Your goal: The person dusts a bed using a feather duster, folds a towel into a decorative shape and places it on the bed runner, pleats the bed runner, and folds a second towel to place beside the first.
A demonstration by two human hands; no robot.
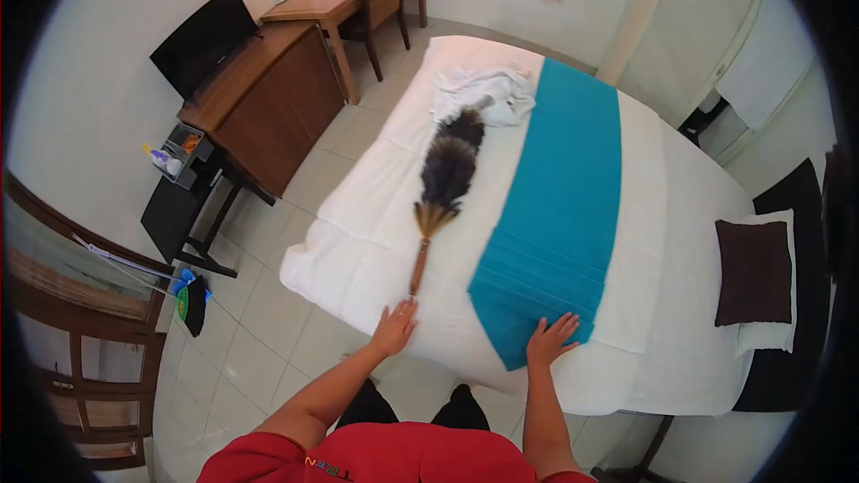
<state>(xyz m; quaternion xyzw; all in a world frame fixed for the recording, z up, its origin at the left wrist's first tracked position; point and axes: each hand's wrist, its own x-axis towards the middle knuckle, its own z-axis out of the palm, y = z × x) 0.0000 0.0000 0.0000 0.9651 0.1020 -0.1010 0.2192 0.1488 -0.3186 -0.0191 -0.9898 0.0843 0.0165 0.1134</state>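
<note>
On head cam I've got the L hand [394,328] flat at the near edge of the white bed [349,241], fingers straight, gripping nothing, tips right by the handle end of the duster [447,174]; can't tell if they touch. R hand [552,340] is palm-down, fingers a bit spread, no grip, on the blue runner [564,188] nr its pointed end. Duster's lying on the bed, L of the runner, feathers twd the white cloth [501,94].
</note>
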